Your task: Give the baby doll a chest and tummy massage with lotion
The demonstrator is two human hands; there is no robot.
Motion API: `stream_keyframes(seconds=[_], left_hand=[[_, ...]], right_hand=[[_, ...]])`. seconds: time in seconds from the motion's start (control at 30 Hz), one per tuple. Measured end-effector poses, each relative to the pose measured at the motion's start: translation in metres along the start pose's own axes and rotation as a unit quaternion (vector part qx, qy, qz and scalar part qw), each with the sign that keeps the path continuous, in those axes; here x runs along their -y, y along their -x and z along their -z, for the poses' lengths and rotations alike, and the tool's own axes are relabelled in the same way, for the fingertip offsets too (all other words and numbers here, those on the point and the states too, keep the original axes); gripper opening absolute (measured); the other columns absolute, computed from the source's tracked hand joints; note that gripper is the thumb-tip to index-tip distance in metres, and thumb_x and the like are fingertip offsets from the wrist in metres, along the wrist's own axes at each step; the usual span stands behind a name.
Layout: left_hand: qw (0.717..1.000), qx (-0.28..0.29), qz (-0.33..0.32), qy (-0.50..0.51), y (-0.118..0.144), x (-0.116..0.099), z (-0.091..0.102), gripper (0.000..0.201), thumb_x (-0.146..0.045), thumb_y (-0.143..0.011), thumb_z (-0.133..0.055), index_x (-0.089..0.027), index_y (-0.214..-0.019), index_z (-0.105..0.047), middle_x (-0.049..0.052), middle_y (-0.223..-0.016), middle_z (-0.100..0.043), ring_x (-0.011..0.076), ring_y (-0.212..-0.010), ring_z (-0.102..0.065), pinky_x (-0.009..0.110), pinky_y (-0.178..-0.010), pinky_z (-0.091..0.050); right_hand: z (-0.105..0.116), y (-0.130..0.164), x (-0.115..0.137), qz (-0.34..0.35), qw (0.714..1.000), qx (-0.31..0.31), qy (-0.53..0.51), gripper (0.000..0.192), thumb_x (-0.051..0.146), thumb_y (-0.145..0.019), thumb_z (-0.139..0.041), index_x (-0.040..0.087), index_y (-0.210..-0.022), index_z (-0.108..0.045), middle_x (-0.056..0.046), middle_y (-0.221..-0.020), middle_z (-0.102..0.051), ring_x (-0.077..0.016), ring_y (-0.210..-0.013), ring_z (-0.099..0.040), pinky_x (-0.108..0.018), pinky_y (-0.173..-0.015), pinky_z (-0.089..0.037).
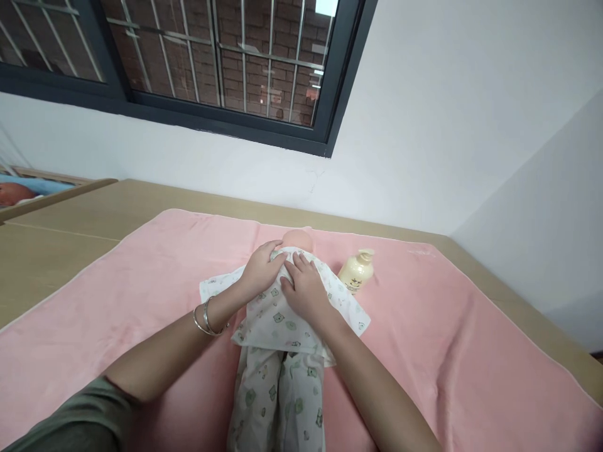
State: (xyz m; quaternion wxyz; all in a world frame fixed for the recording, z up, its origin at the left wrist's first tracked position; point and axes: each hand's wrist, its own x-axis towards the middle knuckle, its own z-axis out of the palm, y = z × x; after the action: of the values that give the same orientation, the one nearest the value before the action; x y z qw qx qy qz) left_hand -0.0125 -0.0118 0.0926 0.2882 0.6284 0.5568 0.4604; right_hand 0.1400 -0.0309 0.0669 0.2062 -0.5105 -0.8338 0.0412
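A baby doll lies on its back in a white shirt [279,317] with small green bear prints, its sleeves spread to both sides. Matching trousers [301,402] cover its legs. Only the smooth top of its head [298,240] shows past the collar. At the collar's left side rests my left hand [264,269], thumb and fingers apart with cloth visible between them. My right hand [307,285] lies on the shirt's chest, fingers spread. Both hands touch the cloth, and their fingertips are close together. Two silver bangles [206,317] circle my left wrist.
A cream pump bottle [357,271] stands right of the doll on a pink blanket [405,351], which covers a wooden tabletop [89,210]. Behind rise a white wall [424,113] and a barred window [226,63]. Another doll [16,193] lies at the far left edge.
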Motion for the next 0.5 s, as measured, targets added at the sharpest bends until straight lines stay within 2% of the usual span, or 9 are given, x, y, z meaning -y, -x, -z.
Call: stream_keyframes(seconds=[0.1, 0.2, 0.3, 0.37, 0.43, 0.5], left_hand=[[0.994, 0.000, 0.010, 0.111, 0.006, -0.003, -0.004, 0.044, -0.037, -0.086, -0.053, -0.016, -0.121, -0.069, 0.011, -0.136, -0.069, 0.0289, -0.134, -0.057, 0.043, -0.116, -0.042], [0.975, -0.016, 0.009, 0.221, 0.014, -0.004, -0.012, 0.036, -0.040, -0.084, -0.059, -0.019, -0.110, -0.074, 0.010, -0.126, -0.074, 0.0309, -0.130, -0.060, 0.043, -0.112, -0.045], [0.952, -0.030, 0.005, 0.304, 0.020, -0.007, -0.024, 0.030, -0.037, -0.079, -0.067, -0.018, -0.102, -0.077, 0.011, -0.121, -0.075, 0.0319, -0.129, -0.060, 0.043, -0.114, -0.043], [0.919, -0.018, 0.022, 0.394, 0.021, -0.014, -0.032, 0.026, -0.034, -0.078, -0.068, -0.017, -0.097, -0.077, 0.013, -0.118, -0.075, 0.0315, -0.128, -0.061, 0.043, -0.116, -0.042], [0.861, 0.021, 0.071, 0.503, 0.020, -0.027, -0.040, 0.027, -0.034, -0.080, -0.064, -0.015, -0.095, -0.076, 0.016, -0.119, -0.075, 0.0311, -0.127, -0.063, 0.043, -0.115, -0.044], [0.797, 0.079, 0.145, 0.580, 0.017, -0.044, -0.047, 0.036, -0.038, -0.086, -0.058, -0.011, -0.104, -0.073, 0.021, -0.126, -0.071, 0.0317, -0.126, -0.065, 0.045, -0.113, -0.048]], right_hand=[[0.030, 0.001, -0.004, -0.020, 0.998, -0.039, -0.041, 0.045, 0.024, -0.098, -0.051, 0.013, -0.141, -0.060, -0.018, -0.159, -0.044, -0.0310, -0.150, -0.038, -0.052, -0.123, -0.030], [0.073, 0.009, -0.007, -0.057, 0.986, -0.121, -0.102, 0.047, 0.027, -0.098, -0.049, 0.016, -0.143, -0.060, -0.014, -0.159, -0.046, -0.0288, -0.149, -0.041, -0.050, -0.122, -0.034], [0.108, 0.020, -0.013, -0.098, 0.973, -0.166, -0.128, 0.050, 0.031, -0.098, -0.046, 0.016, -0.144, -0.059, -0.013, -0.158, -0.047, -0.0272, -0.148, -0.042, -0.046, -0.121, -0.036], [0.122, 0.025, -0.020, -0.122, 0.971, -0.162, -0.123, 0.053, 0.033, -0.099, -0.045, 0.014, -0.147, -0.056, -0.014, -0.159, -0.045, -0.0269, -0.150, -0.039, -0.044, -0.122, -0.035], [0.129, 0.026, -0.029, -0.146, 0.974, -0.138, -0.102, 0.057, 0.034, -0.100, -0.043, 0.010, -0.152, -0.048, -0.016, -0.162, -0.040, -0.0271, -0.153, -0.034, -0.042, -0.123, -0.032], [0.129, 0.024, -0.041, -0.188, 0.975, -0.104, -0.058, 0.063, 0.034, -0.102, -0.042, 0.003, -0.156, -0.039, -0.021, -0.164, -0.035, -0.0298, -0.155, -0.028, -0.043, -0.124, -0.028]])
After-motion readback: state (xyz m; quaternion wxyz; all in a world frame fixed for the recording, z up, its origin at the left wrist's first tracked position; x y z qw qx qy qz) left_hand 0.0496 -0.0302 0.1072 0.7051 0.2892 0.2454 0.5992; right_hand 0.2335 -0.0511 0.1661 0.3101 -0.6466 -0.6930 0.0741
